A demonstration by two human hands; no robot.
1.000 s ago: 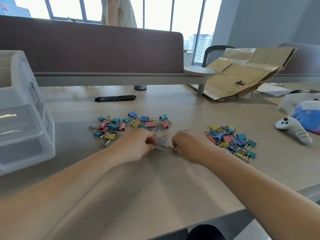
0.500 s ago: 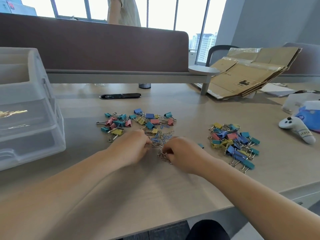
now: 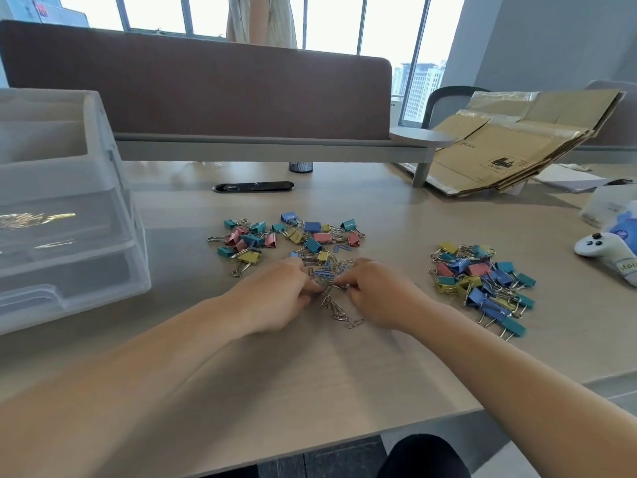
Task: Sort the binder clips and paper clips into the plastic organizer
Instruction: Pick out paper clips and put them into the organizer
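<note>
- Head view: the left hand (image 3: 275, 298) and right hand (image 3: 375, 294) come together over the paper clips (image 3: 336, 307). Both have curled fingers, with the fingertips pinching into the silver and blue tangle. I judge they are gathering the clips into one bunch that can be carried in a single trip.
- The paper clips lie between the hands, and a short trail of them runs back toward the person.
- Just beyond the hands sits the far binder clip pile (image 3: 293, 236). Its near edge touches the paper clips, so the two kinds are probably being pulled apart here.
- Well to the right of the right hand lies the right binder clip pile (image 3: 482, 284). No paper clips show in it, so it is likely a lot already separated.
- Well to the left of the left hand stands the plastic organizer (image 3: 113, 208), clear, with stacked drawers. A gold glint shows inside an upper drawer, but I cannot tell what it is.
- Everything rests on the bench (image 3: 310, 374).
</note>
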